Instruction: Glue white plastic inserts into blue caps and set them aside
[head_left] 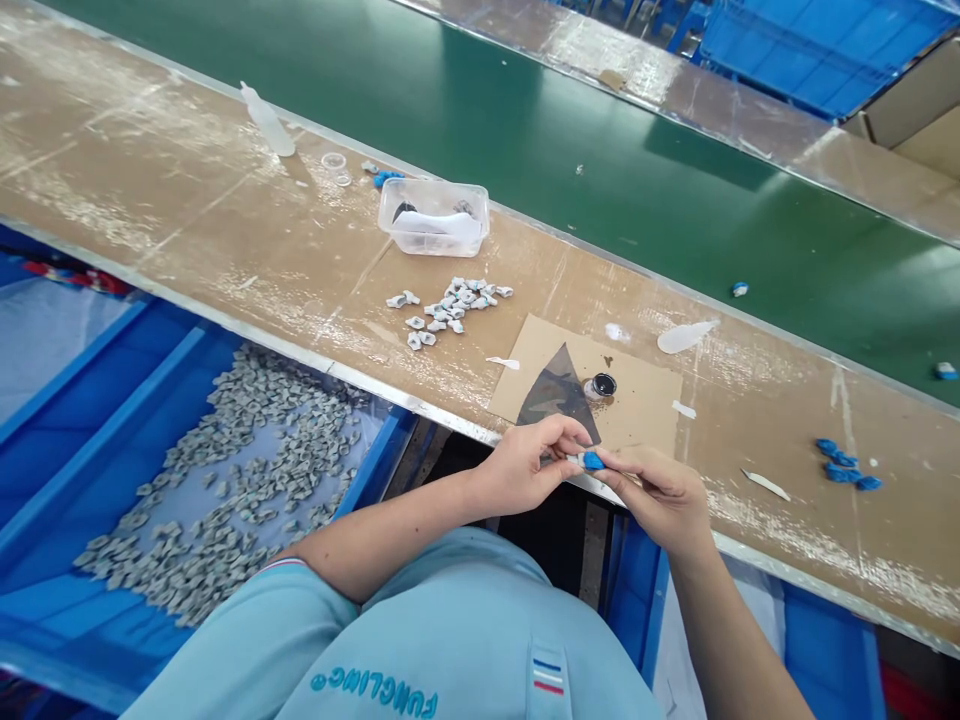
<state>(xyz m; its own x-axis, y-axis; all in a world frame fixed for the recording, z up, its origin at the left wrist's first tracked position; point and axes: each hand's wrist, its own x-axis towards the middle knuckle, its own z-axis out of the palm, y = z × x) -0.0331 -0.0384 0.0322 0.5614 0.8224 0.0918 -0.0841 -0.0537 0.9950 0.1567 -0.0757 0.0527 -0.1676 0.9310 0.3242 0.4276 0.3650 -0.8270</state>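
Between my two hands, at the table's near edge, is a small blue and grey-white moulded piece (pixel 593 460). My left hand (pixel 525 465) pinches its pale end, and my right hand (pixel 660 492) grips the blue end between thumb and fingertips. Just beyond them lies a cardboard sheet (pixel 645 420) bearing a dark pointed sheet (pixel 559 390) and a small pot of black liquid (pixel 602 387). Several grey-white pieces (pixel 457 305) are heaped to the left of the cardboard. Over on the right sit several blue pieces (pixel 844 463).
A clear plastic tub (pixel 435 245) and a white squeeze bottle (pixel 268 120) stand further left; another bottle (pixel 686 337) lies beyond the cardboard. The green conveyor belt (pixel 525 120) runs behind. Below the table edge, a blue bin (pixel 45 520) holds many grey pieces.
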